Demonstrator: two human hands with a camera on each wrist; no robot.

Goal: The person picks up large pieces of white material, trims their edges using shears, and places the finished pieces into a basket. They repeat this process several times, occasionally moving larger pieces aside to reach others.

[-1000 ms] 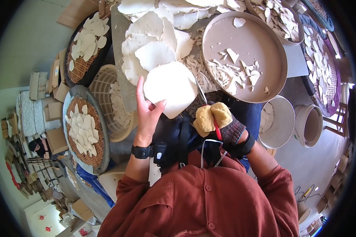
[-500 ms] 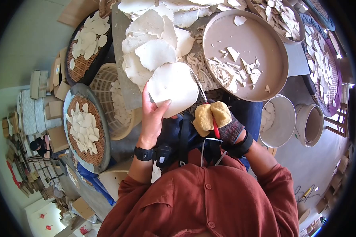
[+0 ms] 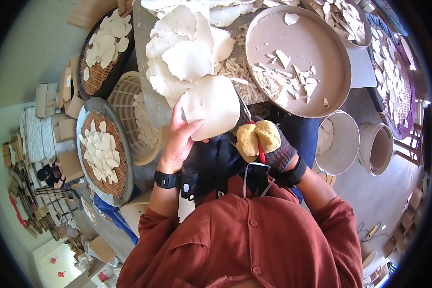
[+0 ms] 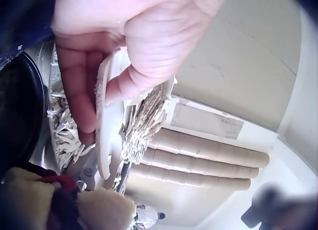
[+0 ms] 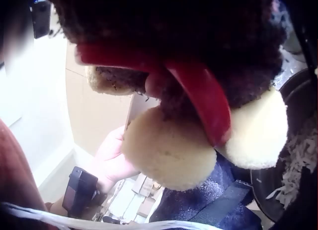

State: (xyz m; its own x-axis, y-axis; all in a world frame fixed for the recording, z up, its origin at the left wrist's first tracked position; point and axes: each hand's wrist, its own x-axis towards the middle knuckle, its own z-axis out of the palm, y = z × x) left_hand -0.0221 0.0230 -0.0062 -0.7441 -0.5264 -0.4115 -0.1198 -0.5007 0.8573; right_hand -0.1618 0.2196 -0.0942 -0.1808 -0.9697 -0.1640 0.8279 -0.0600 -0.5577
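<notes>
My bare left hand (image 3: 176,141) pinches a thin off-white sheet (image 3: 213,103) with rounded edges, thumb on top and fingers beneath. Seen edge-on in the left wrist view, the sheet (image 4: 103,121) stands between thumb and fingers. In my gloved right hand (image 3: 282,152) are red-handled scissors (image 3: 261,152), their blades along the sheet's right edge. Yellow foam pads (image 3: 247,140) are fixed over the glove's fingers. The right wrist view shows the red handle (image 5: 203,101) looped round the gloved fingers.
Larger ragged sheets (image 3: 187,57) are stacked on the table beyond. A round tray (image 3: 305,48) of offcuts stands right of them. A plastic basket (image 3: 125,91) and a woven tray (image 3: 93,125) of cut pieces are at left, a white bucket (image 3: 345,144) at right.
The left hand has turned and tilted the sheet, which no longer glares white. The right hand stays nearly in place with the scissors at the sheet's edge.
</notes>
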